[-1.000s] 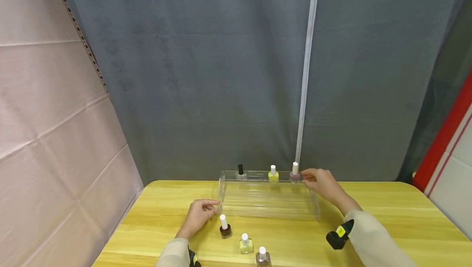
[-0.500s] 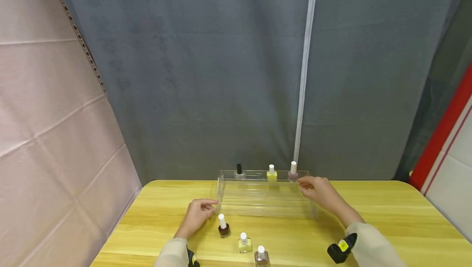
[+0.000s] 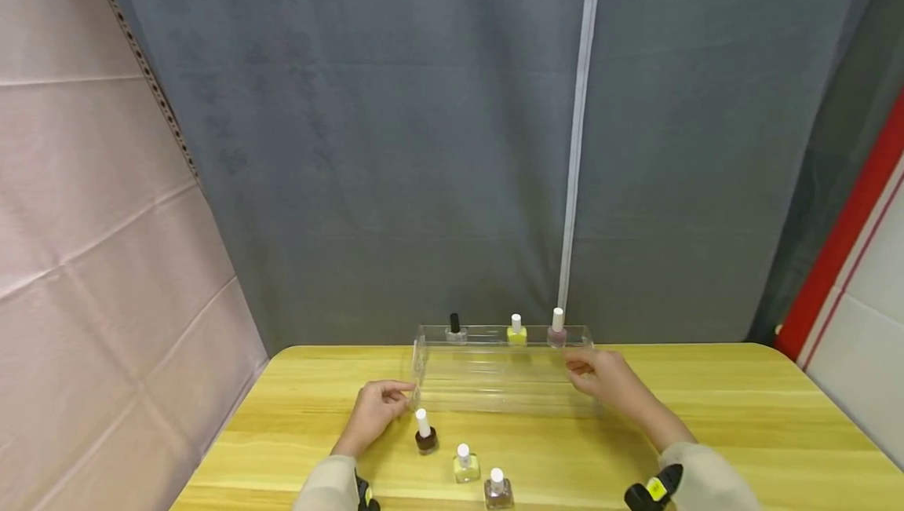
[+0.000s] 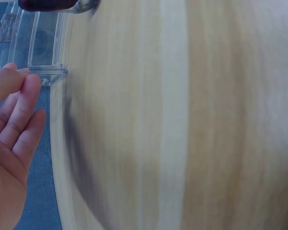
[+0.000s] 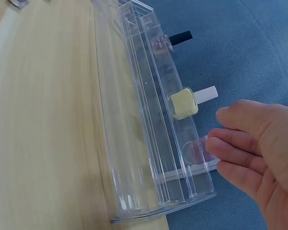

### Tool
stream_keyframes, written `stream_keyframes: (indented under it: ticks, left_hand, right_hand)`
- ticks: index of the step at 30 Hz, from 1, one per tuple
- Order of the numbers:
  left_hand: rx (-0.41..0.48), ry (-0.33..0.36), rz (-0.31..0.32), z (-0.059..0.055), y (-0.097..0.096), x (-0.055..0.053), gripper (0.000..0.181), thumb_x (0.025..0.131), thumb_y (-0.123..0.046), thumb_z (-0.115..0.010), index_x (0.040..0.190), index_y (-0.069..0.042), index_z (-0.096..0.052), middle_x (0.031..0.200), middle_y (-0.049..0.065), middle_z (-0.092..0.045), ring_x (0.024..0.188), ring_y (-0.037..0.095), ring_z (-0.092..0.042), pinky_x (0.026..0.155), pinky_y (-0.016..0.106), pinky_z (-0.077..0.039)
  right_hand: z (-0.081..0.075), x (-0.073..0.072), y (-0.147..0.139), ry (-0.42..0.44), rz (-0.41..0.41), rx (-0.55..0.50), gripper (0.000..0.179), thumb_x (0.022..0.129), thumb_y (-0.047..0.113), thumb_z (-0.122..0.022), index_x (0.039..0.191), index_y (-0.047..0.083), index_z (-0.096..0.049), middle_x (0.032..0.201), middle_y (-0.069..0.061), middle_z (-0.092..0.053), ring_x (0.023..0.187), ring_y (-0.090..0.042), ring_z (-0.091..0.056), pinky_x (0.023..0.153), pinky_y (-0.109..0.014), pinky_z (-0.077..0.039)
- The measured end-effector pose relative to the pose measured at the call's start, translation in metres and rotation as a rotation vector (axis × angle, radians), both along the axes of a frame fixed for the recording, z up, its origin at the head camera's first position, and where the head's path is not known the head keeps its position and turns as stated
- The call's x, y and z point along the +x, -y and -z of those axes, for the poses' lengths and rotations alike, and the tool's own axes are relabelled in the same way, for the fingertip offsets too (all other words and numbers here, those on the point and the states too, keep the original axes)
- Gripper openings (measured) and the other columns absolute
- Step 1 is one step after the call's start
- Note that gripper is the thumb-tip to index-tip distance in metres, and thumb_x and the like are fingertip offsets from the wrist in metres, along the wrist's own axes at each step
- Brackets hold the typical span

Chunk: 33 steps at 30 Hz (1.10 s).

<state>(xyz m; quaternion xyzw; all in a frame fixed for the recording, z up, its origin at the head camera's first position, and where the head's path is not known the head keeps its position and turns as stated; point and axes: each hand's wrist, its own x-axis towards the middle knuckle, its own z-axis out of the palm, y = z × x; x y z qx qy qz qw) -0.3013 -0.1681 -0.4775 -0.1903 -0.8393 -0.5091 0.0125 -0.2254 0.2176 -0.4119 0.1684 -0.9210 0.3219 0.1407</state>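
Note:
A clear acrylic tiered rack stands at the back of the table. On its top tier are three nail polish bottles: a clear glittery one with a black cap, a yellow one and a mauve one, the last two white-capped. My right hand hovers before the rack's right end, just below the mauve bottle, with nothing between thumb and fingers. At the rack's left end, the fingertips of my left hand touch the side panel, thumb close to the index finger.
Three more white-capped nail polish bottles stand in front of the rack: dark brown, pale yellow and brownish mauve. The wooden table meets a grey curtain behind. Pink cloth hangs at the left.
My right hand has come away from the mauve bottle and dropped lower, slightly left. The left hand stays at the rack's left end. The whole head view has shifted slightly.

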Motion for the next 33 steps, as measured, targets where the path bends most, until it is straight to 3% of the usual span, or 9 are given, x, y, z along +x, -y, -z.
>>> stream_keyframes:
  ticks: [13,25,33]
  left_hand:
    - [-0.018,0.002,-0.007,0.0,0.0,0.0,0.025,0.079,0.009,-0.062,0.103,0.005,-0.068,0.076,0.014,-0.064,0.06,0.023,-0.059,0.048,0.022,-0.045]
    - [-0.01,-0.007,-0.007,0.001,0.001,0.001,0.026,0.078,0.012,-0.061,0.103,0.006,-0.068,0.075,0.014,-0.064,0.059,0.027,-0.059,0.047,0.022,-0.044]
    - [-0.001,-0.009,-0.009,0.002,0.0,-0.001,0.027,0.078,0.012,-0.06,0.103,0.006,-0.069,0.074,0.015,-0.064,0.058,0.027,-0.059,0.046,0.021,-0.044]
  right_hand:
    - [0.005,0.011,0.009,-0.007,-0.067,-0.007,0.022,0.083,0.001,-0.065,0.103,-0.007,-0.065,0.095,-0.015,-0.068,0.081,-0.022,-0.066,0.073,-0.037,-0.053]
    - [0.013,0.023,0.021,0.036,-0.119,-0.058,0.023,0.084,0.001,-0.063,0.105,-0.009,-0.064,0.099,-0.02,-0.066,0.084,-0.025,-0.065,0.073,-0.036,-0.053]
    - [0.024,0.034,0.029,0.071,-0.116,-0.035,0.025,0.087,0.008,-0.063,0.107,-0.007,-0.065,0.102,-0.016,-0.067,0.088,-0.023,-0.064,0.075,-0.036,-0.053]
